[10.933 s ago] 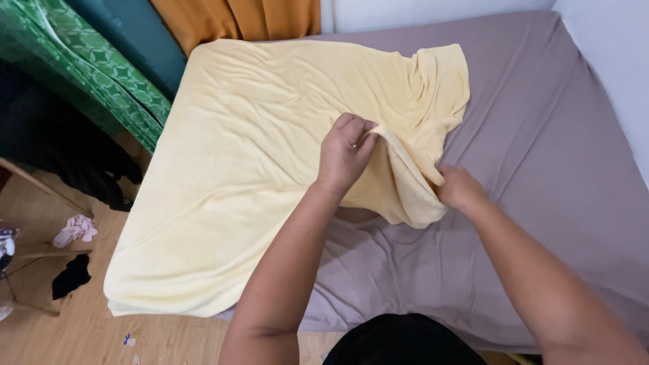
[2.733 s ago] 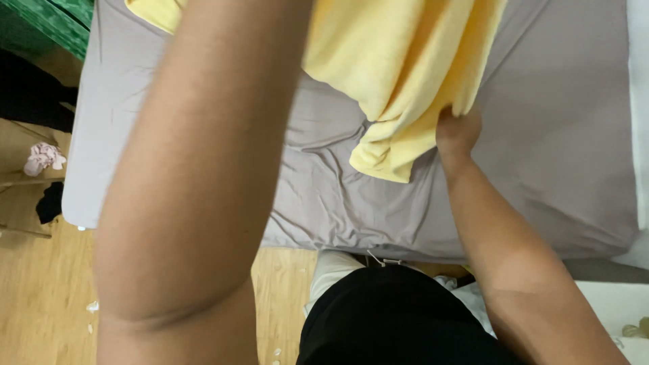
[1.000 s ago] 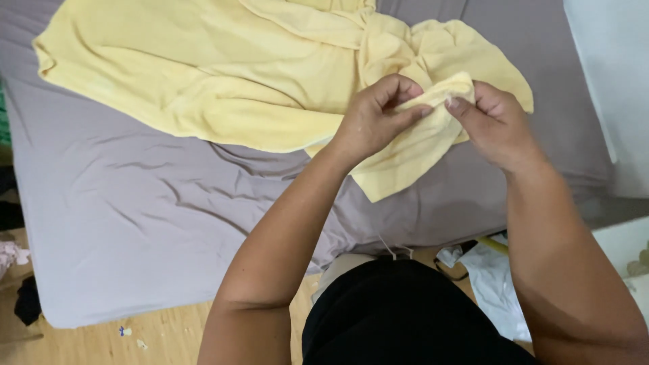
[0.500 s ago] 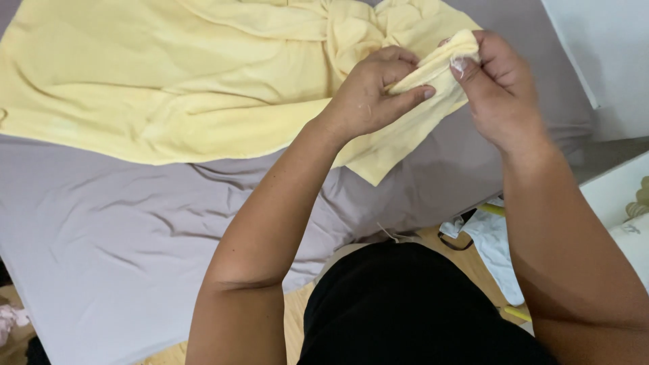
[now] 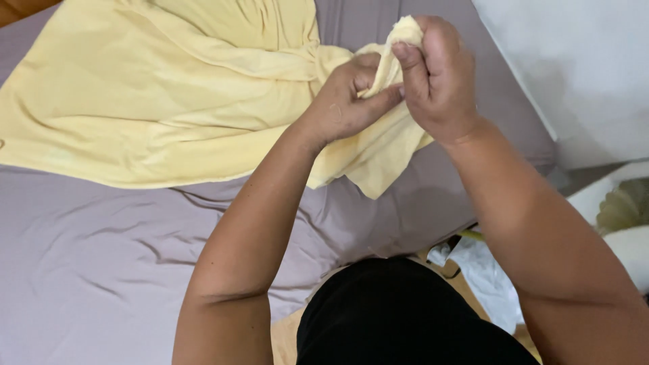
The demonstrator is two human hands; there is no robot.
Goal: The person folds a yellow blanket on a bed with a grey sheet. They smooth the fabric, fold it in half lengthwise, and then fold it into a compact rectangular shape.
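Observation:
A pale yellow cloth (image 5: 155, 94) lies spread and rumpled over the grey bed sheet (image 5: 101, 257). One end of it is lifted off the bed and bunched between both hands. My right hand (image 5: 436, 74) is closed on the top of that bunched edge, fist upward. My left hand (image 5: 348, 101) pinches the same strip of cloth just below and left of it. The rest of the lifted end hangs down under the hands to a point near the bed's edge.
A white wall or panel (image 5: 568, 67) rises at the upper right beside the bed. White crumpled cloth or paper (image 5: 487, 277) lies on the floor by my black-clothed legs (image 5: 399, 318). A pale object (image 5: 625, 209) sits at the right edge.
Both hands have moved up and farther from me with the cloth's end, gathering it tighter. The view has shifted, so the yellow cloth now fills the upper left.

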